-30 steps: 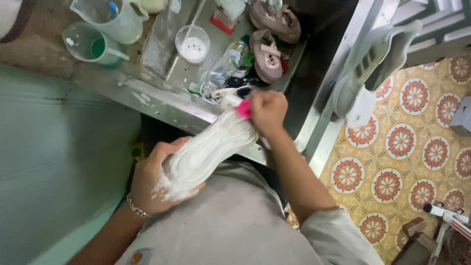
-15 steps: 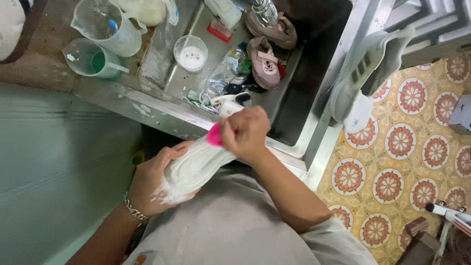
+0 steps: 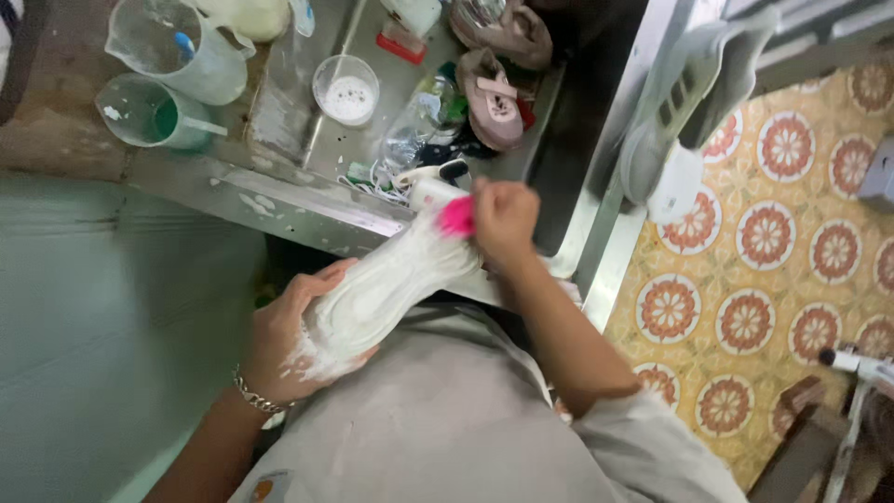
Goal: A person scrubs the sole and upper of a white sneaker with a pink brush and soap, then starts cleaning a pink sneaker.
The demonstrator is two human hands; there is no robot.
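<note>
Pink brush mostly hidden in right hand, measuring jug cut by far edge, hanging white shoe blurred.

The steel table ahead is crowded. A clear measuring jug, a green-tinted plastic cup and a small round white-filled tub stand close together on its left and middle. A crumpled clear bottle and two pinkish-brown shoes fill the right part. Bare metal shows only along the near rim. To the right, a white sneaker hangs over the edge by the patterned tile floor, which lies open. The plain green surface to the left is open as well.
</note>
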